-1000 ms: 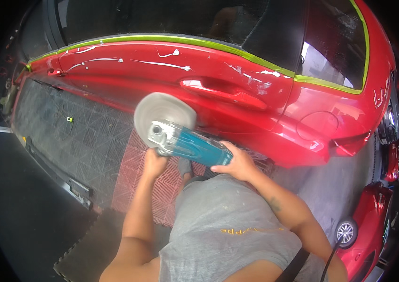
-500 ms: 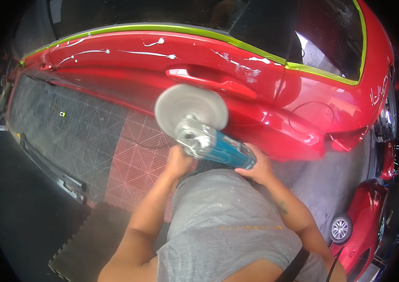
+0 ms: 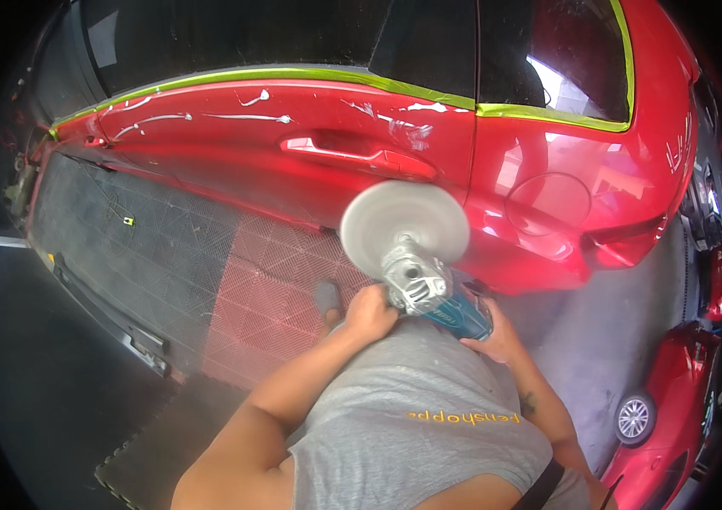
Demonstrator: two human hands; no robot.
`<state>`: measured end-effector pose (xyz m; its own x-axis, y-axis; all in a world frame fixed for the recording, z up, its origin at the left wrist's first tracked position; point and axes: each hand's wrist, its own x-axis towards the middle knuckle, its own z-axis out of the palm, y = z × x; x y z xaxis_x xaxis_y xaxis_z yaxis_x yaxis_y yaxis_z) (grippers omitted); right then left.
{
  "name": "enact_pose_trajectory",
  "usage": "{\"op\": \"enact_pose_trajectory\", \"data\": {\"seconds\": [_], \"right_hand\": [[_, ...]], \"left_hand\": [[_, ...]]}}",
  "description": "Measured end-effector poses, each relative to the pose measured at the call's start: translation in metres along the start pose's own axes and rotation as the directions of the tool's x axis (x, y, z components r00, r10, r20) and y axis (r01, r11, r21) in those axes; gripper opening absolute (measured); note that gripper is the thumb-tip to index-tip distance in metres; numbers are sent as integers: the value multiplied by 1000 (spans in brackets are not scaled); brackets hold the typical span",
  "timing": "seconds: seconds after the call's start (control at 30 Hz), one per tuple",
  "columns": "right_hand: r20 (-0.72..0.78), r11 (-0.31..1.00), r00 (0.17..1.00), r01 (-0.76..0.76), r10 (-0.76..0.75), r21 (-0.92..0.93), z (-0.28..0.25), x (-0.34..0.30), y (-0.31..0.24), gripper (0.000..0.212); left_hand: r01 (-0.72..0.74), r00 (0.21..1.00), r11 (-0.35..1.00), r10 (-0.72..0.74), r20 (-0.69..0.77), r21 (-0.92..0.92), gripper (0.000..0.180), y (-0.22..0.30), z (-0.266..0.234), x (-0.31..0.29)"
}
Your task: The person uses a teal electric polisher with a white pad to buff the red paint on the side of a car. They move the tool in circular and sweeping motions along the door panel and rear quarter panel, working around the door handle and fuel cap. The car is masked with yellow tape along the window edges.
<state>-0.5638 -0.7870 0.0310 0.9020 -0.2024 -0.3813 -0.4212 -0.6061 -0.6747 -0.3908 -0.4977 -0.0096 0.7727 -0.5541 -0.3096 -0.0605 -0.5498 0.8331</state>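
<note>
Bridging left hand [image 3: 369, 314] and right hand [image 3: 498, 335]: a teal polisher [image 3: 420, 285].

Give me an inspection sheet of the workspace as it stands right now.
Surface: red door, white streaks on its upper part; green tape along the window edge.
Job's things: polisher, its pale pad blurred; whether it touches the door, cannot tell.
Clutter: long dark strip at left; small yellow-green item on grey tiles.
Left hand: closed at the polisher's front end.
Right hand: gripping its rear body.
Cables: thin dark line at lower right, perhaps a cord; too little shows.
Surroundings: second red car at right.
</note>
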Motion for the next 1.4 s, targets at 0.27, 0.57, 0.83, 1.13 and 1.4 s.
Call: {"op": "enact_pose_trajectory", "data": {"seconds": [0.27, 0.57, 0.83, 1.13, 1.4], "right_hand": [[123, 995, 987, 97, -99, 29, 15, 53, -124, 100], [262, 997, 963, 59, -71, 54, 13, 92, -199, 95], [220, 973, 974, -107, 61, 204, -59, 19, -158, 87], [316, 857, 947, -215, 65, 469, -24, 48, -180, 87], [338, 877, 936, -239, 95, 416, -32, 44, -196, 89]], "left_hand": [[104, 977, 987, -124, -174, -118, 28, -13, -117, -12], [203, 957, 977, -211, -201, -59, 34, -9, -190, -26], [45, 997, 985, -35, 63, -164, 30, 45, -121, -31], [197, 975, 980, -194, 112, -10, 44, 58, -191, -33], [99, 995, 995, -99, 19, 20, 34, 38, -184, -36]]}}
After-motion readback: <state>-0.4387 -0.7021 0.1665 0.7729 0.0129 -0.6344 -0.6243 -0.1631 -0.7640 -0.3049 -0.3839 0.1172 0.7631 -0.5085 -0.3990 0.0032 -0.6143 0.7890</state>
